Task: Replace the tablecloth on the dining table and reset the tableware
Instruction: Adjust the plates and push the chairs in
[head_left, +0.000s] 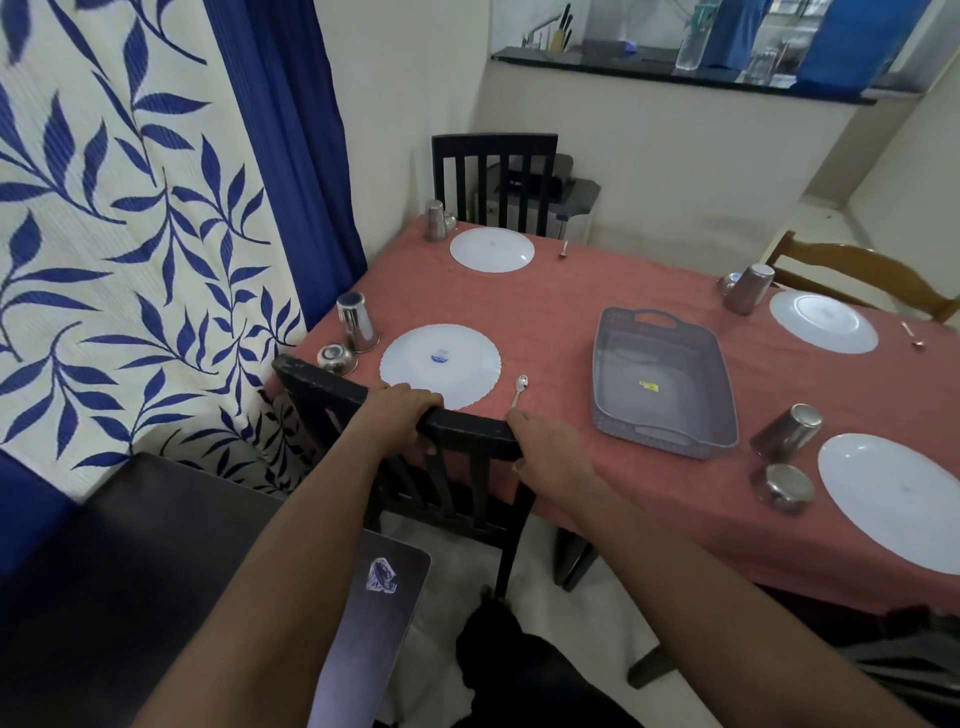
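Both your hands are on the top rail of the dark chair (467, 431) pushed in at the near edge of the table: your left hand (400, 415) is curled over the rail with the fingers wrapped down the far side, and your right hand (550, 457) is closed around the rail's right end, thumb pointing up.

Beyond the chair lies the salmon-pink tablecloth (561, 312), covering the whole dining table and hanging over the near side. It looks like thin woven cloth: soft, light, likely to drag anything left on it, so clear it before you lift a hem or corner.

Next in size is the grey plastic tray (727, 384) in the middle, a rectangle with perforated walls and cut-out handles, empty, stiff and light; take it by the handles.

Four white plates are set out, the nearest plate (410, 374) scalloped and lying just beyond your left hand. They look smooth, hard and breakable, best taken by the rim.

A steel tumbler (357, 322) stands upside down left of that plate, with a small steel bowl (336, 359) beside it; both are polished and probably slippery.

Smallest is the spoon (519, 389), lying right of the plate, just beyond your right hand.
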